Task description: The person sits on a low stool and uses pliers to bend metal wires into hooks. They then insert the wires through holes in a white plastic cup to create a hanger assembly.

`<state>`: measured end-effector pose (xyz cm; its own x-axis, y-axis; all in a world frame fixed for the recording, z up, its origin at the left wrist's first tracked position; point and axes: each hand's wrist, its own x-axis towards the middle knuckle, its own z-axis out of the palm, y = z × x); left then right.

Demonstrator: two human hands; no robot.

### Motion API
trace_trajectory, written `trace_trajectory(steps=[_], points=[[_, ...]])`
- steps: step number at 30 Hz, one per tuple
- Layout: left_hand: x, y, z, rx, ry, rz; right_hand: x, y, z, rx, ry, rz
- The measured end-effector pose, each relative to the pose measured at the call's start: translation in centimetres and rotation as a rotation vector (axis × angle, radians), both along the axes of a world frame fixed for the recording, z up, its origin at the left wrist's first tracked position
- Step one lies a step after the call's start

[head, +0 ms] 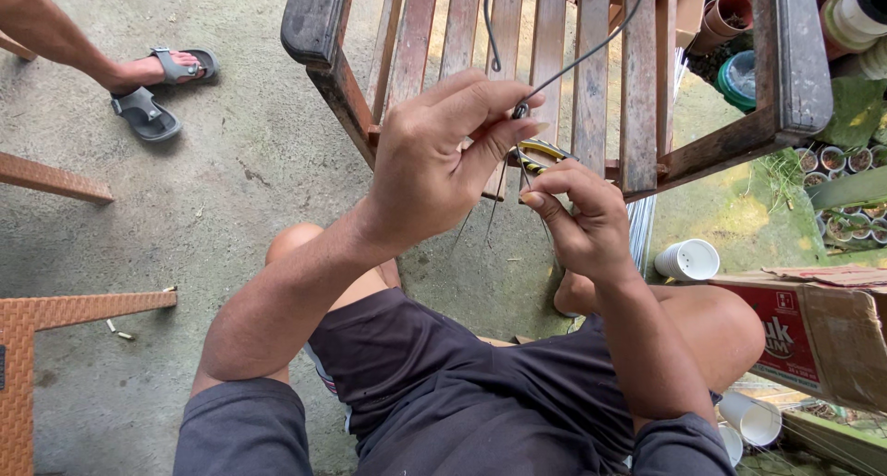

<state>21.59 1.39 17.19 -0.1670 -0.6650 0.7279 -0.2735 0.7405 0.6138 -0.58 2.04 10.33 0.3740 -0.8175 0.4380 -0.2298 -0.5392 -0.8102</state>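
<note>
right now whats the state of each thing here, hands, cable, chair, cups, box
left hand: raised, fingers pinching the grey cable
right hand: closed on a small yellow-and-black tool
grey cable: bent, running up over the chair
wooden chair: upright, worn slats
white cup: lying on its side
cardboard box: flaps open

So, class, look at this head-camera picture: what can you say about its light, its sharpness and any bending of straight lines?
Head view: soft, even daylight with only faint shadows on the concrete floor; no strong glare. The left hand, right hand and thin wire are sharp enough. The wide lens bows the wooden chair outward and stretches the edges, as at the cardboard box.
</note>
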Motion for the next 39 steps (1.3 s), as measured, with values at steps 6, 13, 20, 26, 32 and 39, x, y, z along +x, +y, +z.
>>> trace_trajectory(steps=[6, 13, 20, 26, 32, 39], points=[[-0.5, -1.1, -0.7, 0.017, 0.074, -0.105, 0.9, 0.8, -0.8, -0.315, 0.042, -0.172], [-0.6, -1.8, -0.1, 0.04, 0.085, -0.122, 1.5, 4.5, -3.9, -0.249, 0.103, -0.333], [-0.3, -1.3, -0.1, 0.061, 0.085, -0.075, 2.8, 3.7, -6.7, 0.103, -0.039, -0.201], [1.2, -0.6, -0.5, 0.018, 0.059, -0.062, 3.9, 3.5, -7.2, 0.106, -0.045, -0.159], [1.9, -0.3, -0.8, 0.001, 0.045, 0.005, 3.5, 3.4, -7.0, 0.135, -0.036, -0.08], [3.0, 0.1, -1.3, -0.018, 0.073, 0.119, 2.8, 3.7, -6.6, 0.203, -0.01, 0.002]])
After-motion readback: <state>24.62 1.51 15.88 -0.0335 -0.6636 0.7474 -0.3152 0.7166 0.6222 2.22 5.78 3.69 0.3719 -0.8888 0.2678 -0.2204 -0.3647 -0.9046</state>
